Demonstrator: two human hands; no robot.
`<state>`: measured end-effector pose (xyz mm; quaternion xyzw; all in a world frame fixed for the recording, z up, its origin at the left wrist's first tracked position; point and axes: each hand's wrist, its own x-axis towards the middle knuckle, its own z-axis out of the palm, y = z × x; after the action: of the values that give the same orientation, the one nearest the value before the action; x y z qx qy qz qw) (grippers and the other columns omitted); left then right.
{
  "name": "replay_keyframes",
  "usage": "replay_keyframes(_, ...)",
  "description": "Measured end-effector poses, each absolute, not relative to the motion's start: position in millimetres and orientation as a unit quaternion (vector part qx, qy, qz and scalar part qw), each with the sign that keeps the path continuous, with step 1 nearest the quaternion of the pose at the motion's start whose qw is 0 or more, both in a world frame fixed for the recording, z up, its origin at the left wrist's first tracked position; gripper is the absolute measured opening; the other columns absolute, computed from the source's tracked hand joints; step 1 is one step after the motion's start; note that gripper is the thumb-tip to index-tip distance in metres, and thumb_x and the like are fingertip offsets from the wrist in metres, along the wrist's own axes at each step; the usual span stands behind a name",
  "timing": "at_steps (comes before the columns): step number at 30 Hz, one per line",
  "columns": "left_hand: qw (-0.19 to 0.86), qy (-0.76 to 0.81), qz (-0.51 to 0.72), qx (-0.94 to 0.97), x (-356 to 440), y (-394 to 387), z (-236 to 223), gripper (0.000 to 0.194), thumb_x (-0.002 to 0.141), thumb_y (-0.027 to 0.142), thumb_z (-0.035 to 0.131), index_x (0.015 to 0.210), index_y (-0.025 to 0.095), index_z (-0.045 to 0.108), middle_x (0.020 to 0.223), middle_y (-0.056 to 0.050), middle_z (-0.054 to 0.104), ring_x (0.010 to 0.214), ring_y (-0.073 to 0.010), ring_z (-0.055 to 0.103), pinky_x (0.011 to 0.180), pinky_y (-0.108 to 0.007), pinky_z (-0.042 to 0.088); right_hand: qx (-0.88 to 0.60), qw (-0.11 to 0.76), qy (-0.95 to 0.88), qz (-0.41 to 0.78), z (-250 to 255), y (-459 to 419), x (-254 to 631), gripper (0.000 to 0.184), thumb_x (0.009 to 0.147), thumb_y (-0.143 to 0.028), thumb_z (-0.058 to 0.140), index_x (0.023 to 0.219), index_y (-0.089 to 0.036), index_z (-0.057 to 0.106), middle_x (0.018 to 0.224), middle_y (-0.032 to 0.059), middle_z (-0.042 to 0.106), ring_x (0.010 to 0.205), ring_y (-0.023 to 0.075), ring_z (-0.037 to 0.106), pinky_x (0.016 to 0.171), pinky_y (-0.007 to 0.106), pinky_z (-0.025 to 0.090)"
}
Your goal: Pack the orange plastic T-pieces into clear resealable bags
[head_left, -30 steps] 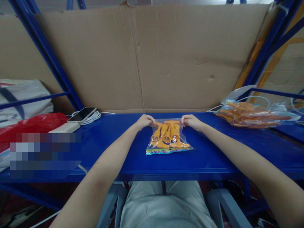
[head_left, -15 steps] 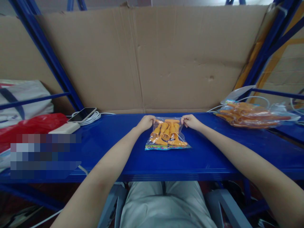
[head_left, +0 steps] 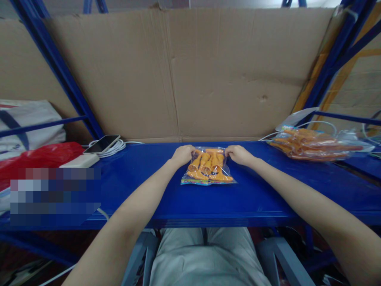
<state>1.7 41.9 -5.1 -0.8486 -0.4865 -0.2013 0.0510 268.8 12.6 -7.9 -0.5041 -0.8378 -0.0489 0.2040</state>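
A clear plastic bag (head_left: 207,167) lies on the blue table in front of me, its coloured printed strip along the edge nearest me. Inside it are several orange plastic pieces, some shaped like small horns or funnels; their exact kind I cannot tell. My left hand (head_left: 182,155) pinches the bag's far left corner. At the far right corner, my right hand (head_left: 238,154) has its fingers closed on the bag too. The fingertips of both hands are partly hidden.
On the right lie more bagged orange pieces (head_left: 309,143). A phone (head_left: 102,144) rests on a coiled white cable (head_left: 114,149) at left, near a white block (head_left: 79,162) and a red plastic bag (head_left: 44,157). A cardboard sheet (head_left: 226,75) stands behind the table (head_left: 143,186).
The bag's near edge has shifted slightly away from me and it lies flatter. My right hand has moved a little left and its fingers are curled further over the corner.
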Motion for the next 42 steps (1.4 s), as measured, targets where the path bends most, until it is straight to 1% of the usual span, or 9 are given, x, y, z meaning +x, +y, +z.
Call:
replay_keyframes(5,0.046,-0.477,-0.195,-0.856,0.0,43.0,-4.3,0.024,0.072,0.004,0.047,0.071,0.020,0.065,0.088,-0.006,0.069,0.082,-0.0201,0.061,0.071,-0.025,0.040,-0.510,0.144,-0.843,-0.093,-4.5,4.7,263.6,0.029,0.075,-0.003,0.040,0.075,-0.018,0.065,0.091,0.0081,0.069,0.083,0.0185,0.062,0.072,0.025,0.041)
replay_keyframes(9,0.068,-0.479,-0.177,-0.857,0.0,41.9,-3.7,0.024,0.073,0.004,0.046,0.072,0.020,0.065,0.089,-0.006,0.069,0.083,-0.0208,0.062,0.070,-0.026,0.040,-0.515,0.137,-0.841,-0.095,-4.7,3.2,261.2,0.028,0.077,-0.005,0.040,0.076,-0.018,0.065,0.090,0.0080,0.069,0.083,0.0184,0.062,0.072,0.025,0.041)
replay_keyframes(13,0.071,-0.486,-0.169,-0.854,0.1,42.0,-5.1,0.025,0.074,0.005,0.046,0.073,0.021,0.064,0.090,-0.005,0.070,0.084,-0.0197,0.062,0.069,-0.024,0.040,-0.517,0.188,-0.834,-0.045,-7.5,6.9,262.5,0.029,0.075,-0.005,0.039,0.072,-0.018,0.064,0.086,0.0060,0.069,0.081,0.0171,0.062,0.074,0.024,0.042)
replay_keyframes(18,0.055,-0.481,-0.176,-0.857,-0.7,46.1,-9.3,0.024,0.073,0.004,0.044,0.073,0.021,0.062,0.088,-0.005,0.070,0.083,-0.0199,0.062,0.067,-0.025,0.040,-0.503,0.269,-0.819,0.065,-10.7,13.2,266.1,0.027,0.071,-0.003,0.037,0.064,-0.018,0.060,0.072,0.0023,0.066,0.070,0.0132,0.060,0.070,0.022,0.043)
replay_keyframes(23,0.047,-0.483,-0.175,-0.857,-1.2,50.4,-12.3,0.024,0.073,0.005,0.043,0.074,0.020,0.062,0.087,-0.005,0.070,0.083,-0.0204,0.062,0.069,-0.026,0.041,-0.512,0.345,-0.760,0.204,-15.4,18.2,266.3,0.025,0.071,-0.004,0.036,0.063,-0.017,0.056,0.063,-0.0006,0.059,0.046,0.0082,0.048,0.050,0.020,0.038)
replay_keyframes(27,0.041,-0.484,-0.171,-0.857,-2.7,52.4,-13.2,0.026,0.074,0.005,0.042,0.077,0.020,0.063,0.087,-0.005,0.070,0.084,-0.0198,0.063,0.071,-0.026,0.043,-0.509,0.403,-0.702,0.292,-16.4,19.9,265.2,0.024,0.071,-0.003,0.035,0.062,-0.016,0.053,0.059,-0.0014,0.055,0.039,0.0063,0.044,0.043,0.020,0.035)
replay_keyframes(36,0.011,-0.465,-0.190,-0.864,-5.2,57.3,-13.7,0.027,0.069,0.002,0.044,0.077,0.019,0.064,0.090,-0.005,0.071,0.089,-0.0203,0.064,0.080,-0.028,0.045,-0.535,0.426,-0.640,0.351,-9.3,11.2,258.6,0.026,0.069,0.000,0.038,0.063,-0.014,0.059,0.060,-0.0003,0.059,0.036,0.0044,0.044,0.039,0.018,0.032)
replay_keyframes(39,-0.038,-0.463,-0.224,-0.857,-3.7,59.7,-14.6,0.023,0.070,0.002,0.045,0.074,0.018,0.062,0.091,-0.005,0.070,0.091,-0.0192,0.062,0.083,-0.027,0.044,-0.535,0.430,-0.630,0.364,-8.0,9.4,258.8,0.027,0.070,0.000,0.038,0.065,-0.014,0.060,0.062,0.0004,0.060,0.037,0.0041,0.047,0.039,0.018,0.032)
replay_keyframes(42,-0.112,-0.479,-0.278,-0.825,-2.4,61.6,-16.1,0.016,0.078,0.010,0.047,0.070,0.019,0.058,0.084,-0.003,0.068,0.085,-0.0183,0.061,0.077,-0.026,0.045,-0.522,0.443,-0.624,0.378,-8.4,9.4,260.5,0.022,0.075,-0.004,0.042,0.067,-0.014,0.059,0.062,0.0002,0.060,0.041,0.0047,0.051,0.039,0.016,0.033)
